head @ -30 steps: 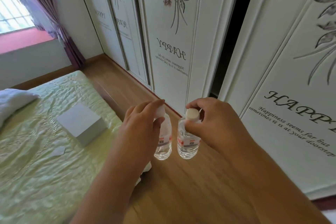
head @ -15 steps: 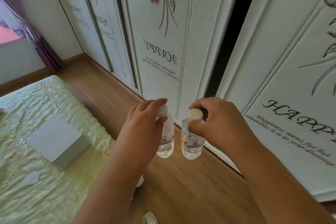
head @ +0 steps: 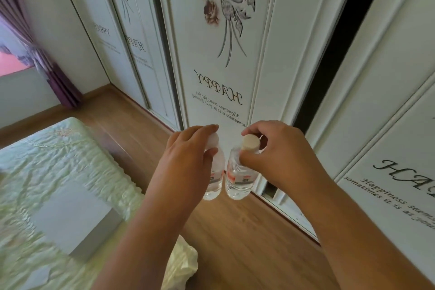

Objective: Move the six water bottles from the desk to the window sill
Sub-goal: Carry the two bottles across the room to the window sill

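White wardrobe doors are seen beside a bed; one water bottle is pinched at its cap by the left hand. Another bottle is held the same way by the right hand; both are hung by their tops, likely for easy carrying.

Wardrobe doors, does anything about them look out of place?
One wardrobe door stands slid aside, leaving a dark gap beside it. Otherwise nothing: both bottles hang upright, capped, held by the left hand and right hand.

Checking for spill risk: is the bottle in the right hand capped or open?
Capped. A pale cap sits on the neck of the bottle, which hangs upright from the right hand pinching it just under the cap.
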The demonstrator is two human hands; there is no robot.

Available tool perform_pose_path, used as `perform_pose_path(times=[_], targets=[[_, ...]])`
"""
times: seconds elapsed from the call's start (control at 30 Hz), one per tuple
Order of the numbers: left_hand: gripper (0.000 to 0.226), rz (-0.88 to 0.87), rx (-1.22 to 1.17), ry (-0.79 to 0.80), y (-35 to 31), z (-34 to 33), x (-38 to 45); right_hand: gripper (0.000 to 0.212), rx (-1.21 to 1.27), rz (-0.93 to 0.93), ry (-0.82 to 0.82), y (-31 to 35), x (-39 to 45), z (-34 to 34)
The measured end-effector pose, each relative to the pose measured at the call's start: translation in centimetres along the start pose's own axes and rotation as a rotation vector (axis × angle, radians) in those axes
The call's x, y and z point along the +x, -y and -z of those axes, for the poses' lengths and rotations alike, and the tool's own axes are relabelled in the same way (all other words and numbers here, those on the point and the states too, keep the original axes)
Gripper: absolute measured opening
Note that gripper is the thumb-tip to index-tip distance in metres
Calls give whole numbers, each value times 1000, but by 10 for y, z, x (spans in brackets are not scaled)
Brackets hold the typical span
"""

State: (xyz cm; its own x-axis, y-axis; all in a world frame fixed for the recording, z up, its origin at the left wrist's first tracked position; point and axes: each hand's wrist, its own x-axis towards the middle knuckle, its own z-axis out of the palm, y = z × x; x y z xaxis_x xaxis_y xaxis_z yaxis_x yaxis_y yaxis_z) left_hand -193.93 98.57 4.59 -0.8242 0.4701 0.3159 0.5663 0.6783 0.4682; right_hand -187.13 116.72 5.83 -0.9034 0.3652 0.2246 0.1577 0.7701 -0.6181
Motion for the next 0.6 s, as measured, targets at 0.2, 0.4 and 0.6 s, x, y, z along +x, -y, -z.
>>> perform_pose_path(times=[0.2,0.4,0.6], targets=[[45,112,43,-40,28,1,32,33,32,60,87,4,57,-24],[46,266,110,-119,39,0,66,31,54,200,189,0,124,-46],[45,415,173,-229,35,-4,110,29,108,366,282,-3,198,-57]])
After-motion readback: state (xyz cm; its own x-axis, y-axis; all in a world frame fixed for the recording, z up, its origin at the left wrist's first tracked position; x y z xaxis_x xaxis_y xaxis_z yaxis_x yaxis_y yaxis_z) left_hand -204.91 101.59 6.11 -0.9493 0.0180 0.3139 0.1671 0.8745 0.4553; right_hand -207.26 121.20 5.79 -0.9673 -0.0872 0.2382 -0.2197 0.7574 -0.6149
